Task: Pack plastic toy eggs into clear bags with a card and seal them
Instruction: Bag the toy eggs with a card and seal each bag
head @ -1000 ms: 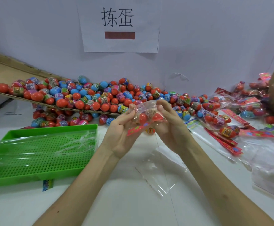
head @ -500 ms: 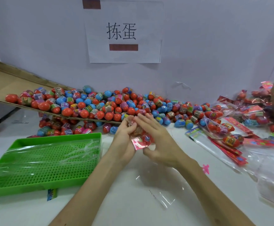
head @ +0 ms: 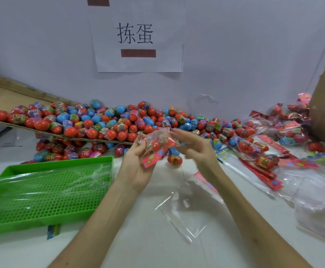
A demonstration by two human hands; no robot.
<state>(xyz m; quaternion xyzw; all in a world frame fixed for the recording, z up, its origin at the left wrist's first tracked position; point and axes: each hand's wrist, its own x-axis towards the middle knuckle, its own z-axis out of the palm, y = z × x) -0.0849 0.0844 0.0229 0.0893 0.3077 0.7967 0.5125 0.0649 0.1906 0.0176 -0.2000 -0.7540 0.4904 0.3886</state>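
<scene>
Now my left hand [head: 138,161] grips the filled bag [head: 157,144], card [head: 153,158] end low-left, mouth up-right; my right hand [head: 194,146], fingers loose, sits at that mouth, nearest for sealing.

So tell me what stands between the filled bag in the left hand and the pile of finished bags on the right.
Only the right hand, which hangs beside the bag held by the left hand. Past it, loose eggs lie low before the finished bags; carried above them, nothing visible blocks.
</scene>
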